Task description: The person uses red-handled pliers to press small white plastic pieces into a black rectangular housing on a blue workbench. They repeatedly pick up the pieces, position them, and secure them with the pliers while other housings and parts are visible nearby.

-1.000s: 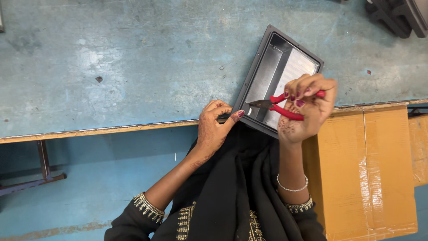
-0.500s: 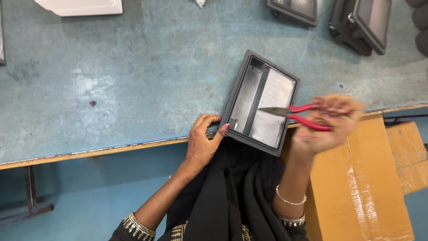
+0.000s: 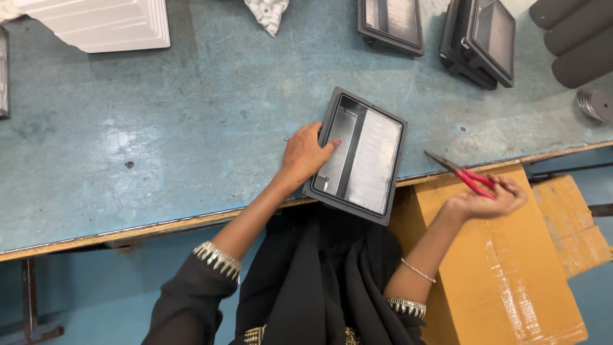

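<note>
A dark rectangular housing (image 3: 357,156) with a shiny metal inside lies face up at the near edge of the worn blue table (image 3: 159,134). My left hand (image 3: 306,156) grips its left rim, fingers over the edge. Off to the right, my right hand (image 3: 488,199) holds red-handled pliers (image 3: 463,176) above a cardboard box, with the jaws pointing up and left, away from the housing.
A cardboard box (image 3: 511,268) stands beside the table at the right. Two more dark housings (image 3: 391,25) (image 3: 482,41) sit at the far edge. White moulded foam (image 3: 102,24) lies far left, dark foam cylinders (image 3: 578,41) far right with a metal disc (image 3: 597,105).
My right hand has drawn the pliers off the housing and out to the right over the box. My left hand shifted up along the housing's left rim. The view has tilted further over the table.
</note>
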